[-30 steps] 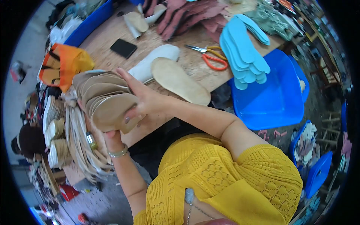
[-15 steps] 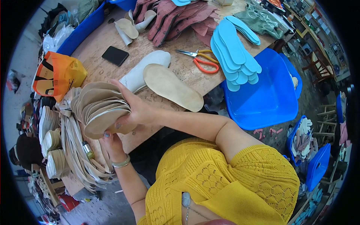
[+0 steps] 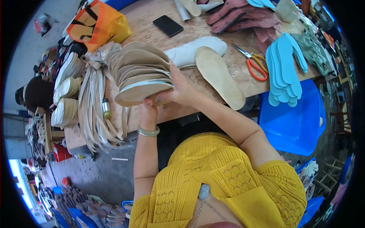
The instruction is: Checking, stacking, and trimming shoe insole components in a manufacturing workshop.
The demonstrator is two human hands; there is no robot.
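A thick stack of tan insoles (image 3: 140, 64) is fanned out between my hands at the near left of the table. My right hand (image 3: 180, 88) grips its right side, thumb along the near edge and the other fingers partly hidden. Below the stack, my left hand (image 3: 149, 109) holds the near end; its thumb shows, while its other fingers are hidden under the insoles. A pale blue edge shows among the tan layers. Right of my right hand lies a single large beige insole (image 3: 219, 76), overlapping a white foot-shaped piece (image 3: 194, 51).
Orange-handled scissors (image 3: 253, 62) lie beside light blue insoles (image 3: 283, 70), which overhang a blue bin (image 3: 291, 129). A black phone (image 3: 168, 26), dark red pieces (image 3: 243, 17) and an orange bag (image 3: 99, 26) are farther back. Beige strips (image 3: 93, 102) and a small bottle (image 3: 106, 108) lie left.
My view has swung left, so the table's things appear farther right. Both hands still hold the stack, whose layers now look more spread and turned toward me.
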